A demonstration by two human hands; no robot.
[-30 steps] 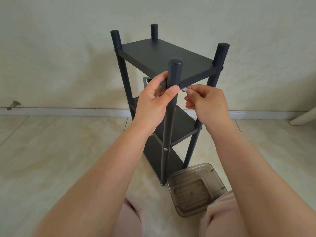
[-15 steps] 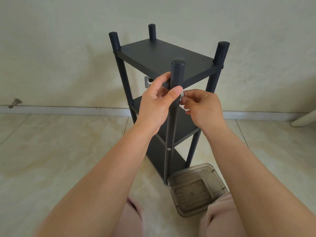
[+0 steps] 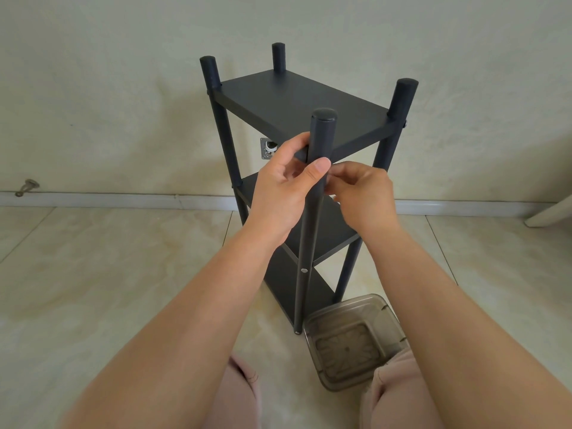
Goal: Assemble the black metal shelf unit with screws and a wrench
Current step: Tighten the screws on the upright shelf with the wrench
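- Shelf unit [image 3: 297, 109] stands upright on the floor [image 3: 108, 274] close to the wall, four posts up, three black boards in place, and it looks nearly built.
- Left hand [image 3: 284, 193] is wrapped around the near front post [image 3: 320, 140] just under the top board, thumb across the front, fingers curled behind; that grip is closed on the post and steadying it.
- Right hand [image 3: 362, 193] sits just beside it on the other side of the same post, fingertips bunched together right at the joint. It seems to pinch something small, probably a screw, but the piece itself is hidden, so I cannot tell for sure.
- No wrench shows anywhere in view.
- One screw head [image 3: 305, 270] already shines lower on that post, at the middle board.
- Clear plastic box [image 3: 353, 342] rests on the floor touching the foot of the unit, between the knees.
- Handling call: rigid metal posts and stiff flat boards, so nothing will flex, though a tall narrow frame like this could tip or rack while a joint is loose.
- Smooth painted tubes may be a bit slick; holding the post close to the joint being fastened, as now, looks the soundest place.
- Tiny screws drop easily, so fingertips only, and start the thread straight.
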